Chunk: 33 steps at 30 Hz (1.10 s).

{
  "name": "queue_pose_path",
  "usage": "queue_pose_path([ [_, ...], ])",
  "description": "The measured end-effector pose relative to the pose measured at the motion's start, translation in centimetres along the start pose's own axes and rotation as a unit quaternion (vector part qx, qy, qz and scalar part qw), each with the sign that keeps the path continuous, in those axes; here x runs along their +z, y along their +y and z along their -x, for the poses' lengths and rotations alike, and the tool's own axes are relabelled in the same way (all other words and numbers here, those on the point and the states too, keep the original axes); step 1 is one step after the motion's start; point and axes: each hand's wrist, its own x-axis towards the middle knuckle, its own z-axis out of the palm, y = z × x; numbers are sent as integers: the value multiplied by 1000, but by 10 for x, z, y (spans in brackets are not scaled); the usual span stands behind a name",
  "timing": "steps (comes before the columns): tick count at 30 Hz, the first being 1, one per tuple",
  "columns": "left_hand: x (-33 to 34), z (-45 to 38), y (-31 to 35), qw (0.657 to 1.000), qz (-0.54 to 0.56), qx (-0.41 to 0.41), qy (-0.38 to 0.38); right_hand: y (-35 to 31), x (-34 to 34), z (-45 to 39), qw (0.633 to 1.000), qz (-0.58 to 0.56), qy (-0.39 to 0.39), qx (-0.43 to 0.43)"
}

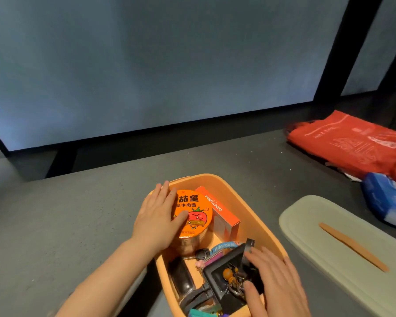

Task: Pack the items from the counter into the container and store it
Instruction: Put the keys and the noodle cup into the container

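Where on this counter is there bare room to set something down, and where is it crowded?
Free: the grey counter left of the orange bin, and the strip between the bin and the back wall. Narrower: the gap between the bin and the pale lid. Crowded: inside the bin, around the noodle cup, and the right corner with the red bag.

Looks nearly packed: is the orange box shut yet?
Open. The orange box has no top on; its lid lies on the counter beside it.

Noodle cup [193, 213] and box [222, 211] in container [245, 197], lid [343, 255] right.
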Motion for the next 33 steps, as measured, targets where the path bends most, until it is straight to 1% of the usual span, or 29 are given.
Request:
queue_pose_path([
  [1,-1,-16,-4,1000,-25,0,-4,-2,4,2,1000,15,21,14],
  [3,-2,-41,-11,999,-45,-13,-24,-7,7,6,998,3,46,34],
  [5,-1,-53,-17,998,-18,-36,-40,-10,8,7,997,-26,59,46],
  [8,0,-47,-29,998,5,-64,-19,-4,12,5,997,-64,41,24],
  [11,-8,-23,-50,994,8,-109,3,10,21,-9,995,-98,1,-5],
  [15,-26,34,-81,982,22,-183,51,20,28,-42,989,-118,-20,-87],
  [18,-35,84,-91,966,79,-232,87,17,29,-68,986,-107,-33,-124],
  [19,-36,99,-92,959,96,-245,103,14,30,-76,988,-105,-32,-111],
  [22,-37,134,-86,954,104,-247,132,-5,34,-92,992,-124,-9,-3],
  [25,-41,143,-85,959,74,-237,133,-25,34,-95,991,-127,-20,37],
  [28,-50,121,-100,959,6,-264,100,-31,28,-83,971,-211,-31,106],
  [30,-52,96,-108,962,0,-266,63,-37,27,-65,958,-253,-43,127],
  [33,-50,61,-109,981,58,-181,29,-56,33,-31,930,-315,-23,190],
])
